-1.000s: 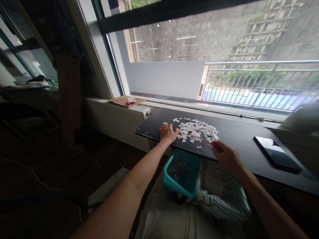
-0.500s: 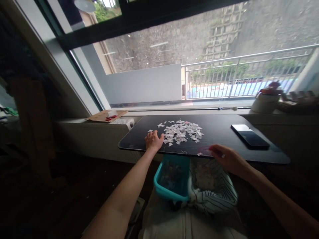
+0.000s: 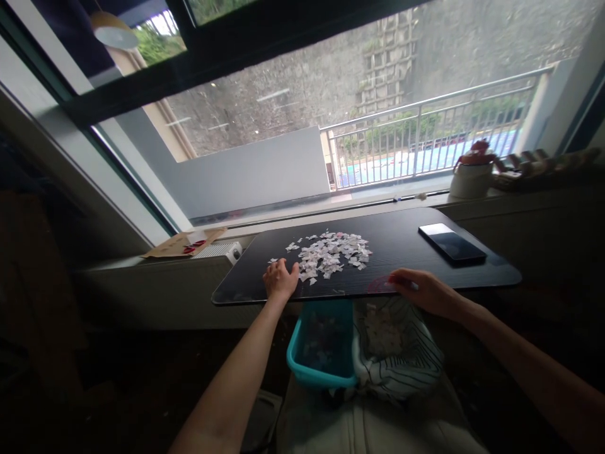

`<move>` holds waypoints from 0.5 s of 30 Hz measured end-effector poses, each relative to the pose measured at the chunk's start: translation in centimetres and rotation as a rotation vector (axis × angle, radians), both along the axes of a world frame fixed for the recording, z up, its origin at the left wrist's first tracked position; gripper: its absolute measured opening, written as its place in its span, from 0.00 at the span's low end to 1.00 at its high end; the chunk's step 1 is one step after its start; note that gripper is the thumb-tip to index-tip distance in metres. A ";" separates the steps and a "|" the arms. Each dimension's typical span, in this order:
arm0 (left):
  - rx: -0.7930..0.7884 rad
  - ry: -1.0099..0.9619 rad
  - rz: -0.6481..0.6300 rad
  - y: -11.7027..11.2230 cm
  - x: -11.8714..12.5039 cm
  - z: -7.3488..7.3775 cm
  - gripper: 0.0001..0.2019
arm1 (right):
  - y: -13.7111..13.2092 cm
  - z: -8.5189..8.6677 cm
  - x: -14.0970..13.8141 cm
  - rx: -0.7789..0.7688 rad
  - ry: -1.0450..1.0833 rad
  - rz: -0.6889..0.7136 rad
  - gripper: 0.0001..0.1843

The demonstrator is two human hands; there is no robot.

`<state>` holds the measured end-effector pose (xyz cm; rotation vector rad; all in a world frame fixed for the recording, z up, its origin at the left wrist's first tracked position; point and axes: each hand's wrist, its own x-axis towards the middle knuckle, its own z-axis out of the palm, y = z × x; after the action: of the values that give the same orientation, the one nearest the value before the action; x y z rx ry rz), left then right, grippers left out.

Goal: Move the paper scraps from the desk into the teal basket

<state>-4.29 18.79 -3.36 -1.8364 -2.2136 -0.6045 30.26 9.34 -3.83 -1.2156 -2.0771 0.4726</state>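
A heap of small white and pink paper scraps [image 3: 331, 254] lies on a black tabletop [image 3: 406, 243] by the window. My left hand [image 3: 280, 279] rests palm down at the left edge of the heap, fingers bent against the scraps. My right hand [image 3: 423, 291] sits at the table's near edge, fingers pinched on a thin pinkish see-through piece [image 3: 380, 285]. Below the table edge, on my lap, a teal plastic bin [image 3: 317, 343] and a striped white bag [image 3: 399, 350] both hold scraps.
A dark phone [image 3: 451, 243] lies on the right of the table. On the sill stand a white pot [image 3: 470, 176] and, at the left, a cardboard piece with red scissors [image 3: 182, 244]. A radiator [image 3: 217, 251] sits under the sill. The floor to the left is dark.
My view has swung to the right and pulled back, so the table now sits in the middle. Both hands keep their places by the scraps; the right hand has slid slightly toward the table edge.
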 end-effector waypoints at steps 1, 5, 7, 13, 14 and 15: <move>0.000 0.000 -0.001 0.0 0.0 0.0 0.21 | -0.1 0.0 0.3 -0.004 -0.003 0.001 0.14; 0.001 0.001 -0.005 0.0 -0.1 -0.1 0.21 | 0.5 0.1 0.9 0.018 -0.005 -0.031 0.13; 0.003 0.000 -0.006 0.1 -0.1 0.0 0.21 | 1.5 0.2 0.7 0.046 0.009 -0.107 0.14; 0.012 -0.005 -0.009 0.0 -0.1 0.1 0.22 | 4.7 0.5 -1.4 0.096 0.015 -0.364 0.14; 0.012 -0.005 -0.010 0.0 -0.1 0.1 0.22 | 4.9 0.5 -1.8 0.098 0.005 -0.366 0.14; 0.012 -0.005 -0.010 0.0 -0.1 0.0 0.22 | 5.0 0.5 -2.1 0.098 -0.004 -0.358 0.14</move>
<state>-4.39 18.79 -3.32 -1.8431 -2.1998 -0.6239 28.21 14.30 -3.35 -1.4879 -1.8078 0.1995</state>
